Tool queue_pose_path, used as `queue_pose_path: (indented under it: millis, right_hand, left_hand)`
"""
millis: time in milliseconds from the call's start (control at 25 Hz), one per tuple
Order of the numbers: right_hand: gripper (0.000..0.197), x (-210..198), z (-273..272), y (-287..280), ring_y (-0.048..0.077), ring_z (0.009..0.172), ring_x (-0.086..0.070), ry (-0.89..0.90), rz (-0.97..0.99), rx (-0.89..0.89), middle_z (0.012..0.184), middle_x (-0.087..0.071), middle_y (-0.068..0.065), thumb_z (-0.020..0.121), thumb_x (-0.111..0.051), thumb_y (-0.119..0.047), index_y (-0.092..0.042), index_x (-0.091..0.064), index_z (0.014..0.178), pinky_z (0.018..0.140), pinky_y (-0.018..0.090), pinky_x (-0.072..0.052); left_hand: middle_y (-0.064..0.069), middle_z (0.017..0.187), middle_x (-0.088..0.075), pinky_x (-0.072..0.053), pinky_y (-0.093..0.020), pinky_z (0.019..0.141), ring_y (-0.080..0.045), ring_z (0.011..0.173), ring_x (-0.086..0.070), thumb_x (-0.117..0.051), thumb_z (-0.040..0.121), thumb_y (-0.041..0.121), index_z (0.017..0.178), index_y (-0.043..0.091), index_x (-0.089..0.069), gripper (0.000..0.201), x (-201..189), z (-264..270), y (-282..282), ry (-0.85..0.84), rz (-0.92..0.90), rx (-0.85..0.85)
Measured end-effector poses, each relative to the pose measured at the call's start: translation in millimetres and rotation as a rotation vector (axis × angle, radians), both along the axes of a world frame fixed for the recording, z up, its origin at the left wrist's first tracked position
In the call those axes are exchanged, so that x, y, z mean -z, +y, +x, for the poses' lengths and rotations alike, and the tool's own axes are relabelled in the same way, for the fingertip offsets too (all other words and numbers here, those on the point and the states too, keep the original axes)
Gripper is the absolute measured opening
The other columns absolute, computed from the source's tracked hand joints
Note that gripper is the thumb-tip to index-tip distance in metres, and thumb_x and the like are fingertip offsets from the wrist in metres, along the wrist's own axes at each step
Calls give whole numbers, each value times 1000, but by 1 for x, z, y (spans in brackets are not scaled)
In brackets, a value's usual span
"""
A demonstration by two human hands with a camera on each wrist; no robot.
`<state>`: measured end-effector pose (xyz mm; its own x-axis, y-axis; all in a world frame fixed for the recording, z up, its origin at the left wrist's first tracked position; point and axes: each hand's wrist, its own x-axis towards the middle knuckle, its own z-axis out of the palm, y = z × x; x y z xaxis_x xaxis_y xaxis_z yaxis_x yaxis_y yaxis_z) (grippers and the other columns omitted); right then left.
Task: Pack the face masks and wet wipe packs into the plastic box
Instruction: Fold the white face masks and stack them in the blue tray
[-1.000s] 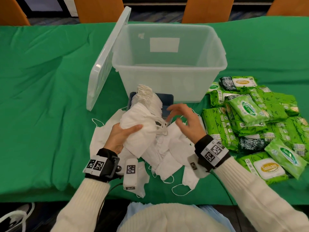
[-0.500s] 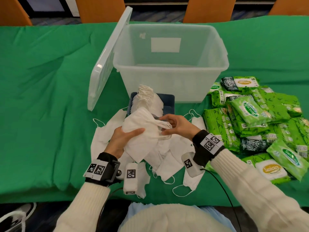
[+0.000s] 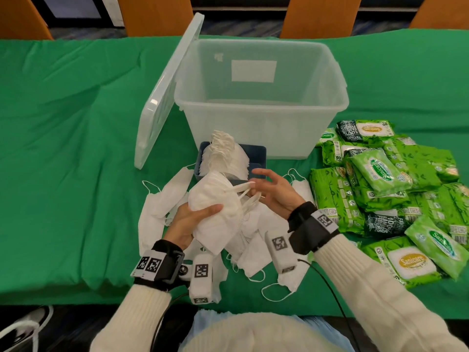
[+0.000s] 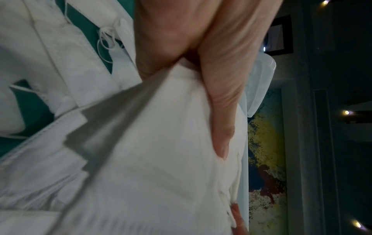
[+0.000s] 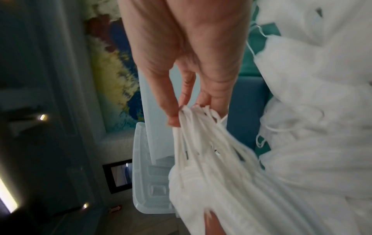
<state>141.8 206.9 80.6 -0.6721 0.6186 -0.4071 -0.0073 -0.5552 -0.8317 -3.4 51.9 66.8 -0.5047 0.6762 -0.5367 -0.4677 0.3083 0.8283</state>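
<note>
Behind green-clothed table (image 3: 63, 128), wooden chairs (image 3: 154, 13) stand.

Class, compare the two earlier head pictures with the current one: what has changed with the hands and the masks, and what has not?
The right hand, which hovered free over the pile, moved left and took hold of the ear loops of the mask bundle, pinching them. The left hand kept gripping that bundle. The plastic box, its lid and the wet wipe packs stayed put.
</note>
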Motion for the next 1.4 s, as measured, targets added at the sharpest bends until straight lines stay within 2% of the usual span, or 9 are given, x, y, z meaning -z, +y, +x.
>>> queue_pose_path:
  millis: [120,280,480,720,880,1040,1200,1280,1400]
  right_hand:
    - [32,4,3,2,18,61,-59,99,-269,100,88,-60,12,86,-51,11,-9,-53,112,61,30,-57]
    - [44,14,3,-8,22,85,-62,77,-195,147,110,-60,14,87,-55,5,-10,-46,126,78,34,-55]
    - [93,39,3,-36,24,111,-57,-133,-103,-189,126,-54,9,66,-74,-54,-14,-31,138,101,40,-44]
    - [38,23,-33,-54,22,114,-59,131,-120,-146,128,-59,7,84,-63,-18,-21,-52,121,96,37,-50]
    - [82,31,-45,-54,24,118,-57,118,-177,-45,132,-55,9,67,-81,-30,-12,-38,134,98,44,-48]
    - [41,28,-38,-49,18,109,-61,74,-53,-126,123,-61,3,86,-60,-7,-19,-47,123,93,36,-51]
    - [48,27,-21,-38,19,114,-58,-53,117,-197,127,-58,3,85,-63,-8,-17,-46,129,98,38,-48]
    - [47,25,-12,-26,20,114,-57,-105,134,-234,126,-58,3,85,-63,-7,-22,-46,126,99,39,-47]
    - [52,27,-6,-15,25,117,-55,-159,110,-313,129,-56,5,84,-64,-11,-20,-43,131,101,46,-45]
  left_hand:
    - [-4,97,-73,-56,-28,71,-15,89,-70,-75,76,10,105,11,-64,31,3,0,0,-38,5,-19]
    - [-9,106,-72,-54,-38,84,-24,101,-66,-76,75,12,108,10,-64,35,5,-2,2,-101,7,-48]
    - [-11,107,-71,-56,-38,82,-24,98,-67,-75,77,13,112,7,-65,36,7,-1,11,-119,74,-205]
    - [-10,108,-70,-59,-35,75,-24,95,-69,-76,75,20,116,9,-63,44,7,17,33,-118,116,-314]
    - [-10,115,-66,-55,-40,84,-26,102,-65,-75,74,31,124,11,-57,57,8,15,38,-78,117,-373]
    - [-9,109,-65,-55,-34,75,-24,95,-64,-63,86,35,119,11,-56,41,6,16,37,-53,95,-336]
    - [-8,115,-65,-55,-31,81,-19,99,-65,-60,81,39,130,9,-50,58,8,7,26,-5,116,-155]
    - [-3,125,-56,-54,-24,79,-13,101,-61,-60,88,27,145,10,-28,68,8,-5,21,47,124,-117]
    - [3,137,-44,-45,-33,97,-15,117,-51,-63,89,32,150,17,-14,79,9,-16,21,89,120,27]
